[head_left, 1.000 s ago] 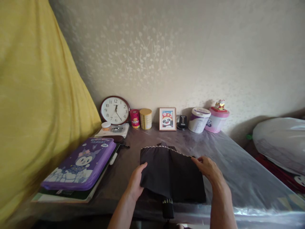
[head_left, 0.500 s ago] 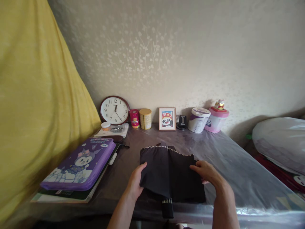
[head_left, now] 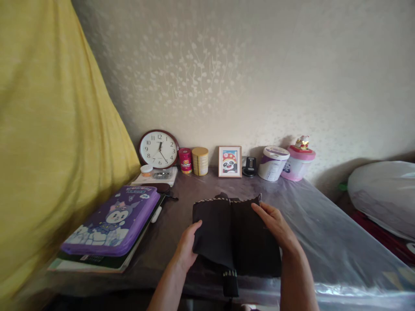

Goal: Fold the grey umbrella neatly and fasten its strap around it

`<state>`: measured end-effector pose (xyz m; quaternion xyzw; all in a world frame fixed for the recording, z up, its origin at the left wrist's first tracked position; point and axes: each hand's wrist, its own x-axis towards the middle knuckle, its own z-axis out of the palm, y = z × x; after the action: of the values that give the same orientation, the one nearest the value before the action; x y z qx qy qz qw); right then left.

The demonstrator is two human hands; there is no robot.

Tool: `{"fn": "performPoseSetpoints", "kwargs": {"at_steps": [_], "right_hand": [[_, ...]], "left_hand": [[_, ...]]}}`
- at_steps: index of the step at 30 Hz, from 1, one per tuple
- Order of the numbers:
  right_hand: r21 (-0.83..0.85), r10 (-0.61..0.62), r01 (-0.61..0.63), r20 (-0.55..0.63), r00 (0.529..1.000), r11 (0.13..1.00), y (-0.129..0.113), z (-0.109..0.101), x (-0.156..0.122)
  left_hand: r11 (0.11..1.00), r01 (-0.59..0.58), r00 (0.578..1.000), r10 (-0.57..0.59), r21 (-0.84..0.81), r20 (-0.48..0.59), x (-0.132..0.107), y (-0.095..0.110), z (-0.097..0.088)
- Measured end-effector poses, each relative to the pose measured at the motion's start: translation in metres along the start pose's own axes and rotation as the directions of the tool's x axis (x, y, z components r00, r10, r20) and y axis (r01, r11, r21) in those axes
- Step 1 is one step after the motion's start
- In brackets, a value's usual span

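Note:
A black folded umbrella (head_left: pixel 227 233) lies flat on the plastic-covered table (head_left: pixel 324 242), its handle end (head_left: pixel 230 283) pointing toward me. My left hand (head_left: pixel 187 247) grips the canopy's left edge with thumb on top. My right hand (head_left: pixel 274 224) lies on the right panel, fingers stretched flat, folding the fabric's right edge inward toward the middle.
A purple cartoon case (head_left: pixel 112 220) lies on books at the left beside a yellow curtain (head_left: pixel 48 151). Along the wall stand a clock (head_left: pixel 158 149), two tins (head_left: pixel 194 160), a small framed picture (head_left: pixel 230 161), a white tub (head_left: pixel 274 163) and a pink container (head_left: pixel 297 163). A plastic-wrapped bundle (head_left: pixel 382 194) lies right.
My right hand moved from the umbrella's right edge leftward over the fabric, carrying the right panel inward. My left hand stayed on the left edge. The view shifted slightly.

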<state>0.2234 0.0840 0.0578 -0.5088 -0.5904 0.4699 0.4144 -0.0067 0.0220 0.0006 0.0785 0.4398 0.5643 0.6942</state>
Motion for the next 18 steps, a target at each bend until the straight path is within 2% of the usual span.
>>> {"fn": "performPoseSetpoints", "kwargs": {"at_steps": [5,11,18], "right_hand": [[0.073,-0.061,0.059,0.028,0.998,0.996,-0.007,0.023,0.002],[0.110,-0.173,0.165,0.069,0.982,0.980,-0.017,0.061,0.003],[0.093,-0.232,0.224,0.086,0.969,0.970,-0.003,0.099,0.008]], "left_hand": [[1.000,-0.006,1.000,0.006,-0.020,0.013,0.002,-0.002,-0.001],[0.999,-0.024,1.000,0.024,-0.024,0.015,-0.001,-0.001,0.002],[0.999,-0.012,1.000,0.012,-0.042,-0.002,-0.002,0.002,0.004]]}}
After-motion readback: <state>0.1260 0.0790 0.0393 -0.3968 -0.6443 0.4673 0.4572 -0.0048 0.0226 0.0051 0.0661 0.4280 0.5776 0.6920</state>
